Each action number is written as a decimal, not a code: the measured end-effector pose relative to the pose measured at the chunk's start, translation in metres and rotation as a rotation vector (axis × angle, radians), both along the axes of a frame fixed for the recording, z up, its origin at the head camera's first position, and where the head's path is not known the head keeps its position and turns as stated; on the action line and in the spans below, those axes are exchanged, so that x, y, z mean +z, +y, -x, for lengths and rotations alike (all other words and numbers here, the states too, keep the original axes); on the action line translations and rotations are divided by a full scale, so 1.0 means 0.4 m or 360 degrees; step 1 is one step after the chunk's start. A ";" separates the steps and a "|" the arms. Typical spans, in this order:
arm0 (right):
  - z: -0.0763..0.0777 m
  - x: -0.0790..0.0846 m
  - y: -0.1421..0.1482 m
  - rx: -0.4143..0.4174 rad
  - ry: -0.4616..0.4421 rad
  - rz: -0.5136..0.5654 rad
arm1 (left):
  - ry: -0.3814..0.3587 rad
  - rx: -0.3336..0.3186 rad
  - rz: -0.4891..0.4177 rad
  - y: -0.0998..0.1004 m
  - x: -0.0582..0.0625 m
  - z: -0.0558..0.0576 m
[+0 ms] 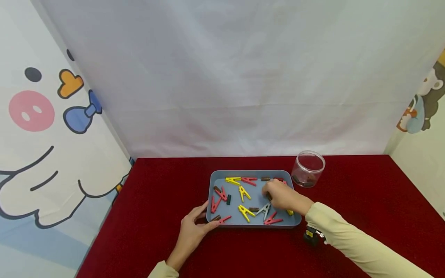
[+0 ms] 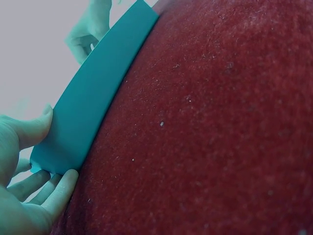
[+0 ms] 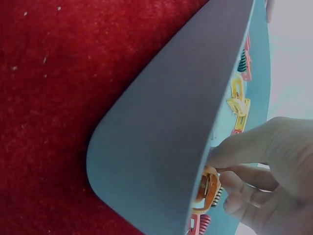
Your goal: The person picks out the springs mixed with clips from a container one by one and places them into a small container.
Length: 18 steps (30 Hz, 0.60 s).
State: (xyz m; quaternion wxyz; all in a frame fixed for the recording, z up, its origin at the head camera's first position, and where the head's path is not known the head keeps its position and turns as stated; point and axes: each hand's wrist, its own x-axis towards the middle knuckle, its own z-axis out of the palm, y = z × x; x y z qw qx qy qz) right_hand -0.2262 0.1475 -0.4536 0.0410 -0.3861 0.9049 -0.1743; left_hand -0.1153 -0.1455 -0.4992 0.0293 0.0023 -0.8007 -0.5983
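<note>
A blue-grey tray [image 1: 250, 173] holds several red, yellow and pale plastic clips and several ribbed springs in brown, dark green and red. My left hand [image 1: 195, 224] grips the tray's near left corner, thumb on the near wall and fingers round the left side, as the left wrist view shows. Over the tray's right half, my right hand [image 1: 279, 196] reaches down with curled fingers, pinching a dark spring [image 1: 269, 196] that the fingers partly hide. Below these fingers in the right wrist view lies an orange-looking clip [image 3: 209, 188].
A clear round jar [image 1: 308, 170] stands behind the tray's right end, a few dark pieces at its bottom. Dark red cloth [image 1: 167, 193] covers the table. A white curtain [image 1: 226, 77] hangs behind the far edge, with cartoon-printed walls [image 1: 45, 162] at the sides.
</note>
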 end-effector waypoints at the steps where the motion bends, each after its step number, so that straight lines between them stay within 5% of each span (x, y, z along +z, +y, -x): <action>1: 0.000 0.000 0.001 0.0005 0.0020 0.0012 | 0.0008 0.0002 0.0001 -0.001 -0.003 0.001; 18: -0.001 0.013 0.025 -0.0033 -0.0082 0.0280 | 0.0017 -0.0005 -0.0008 -0.004 -0.005 0.001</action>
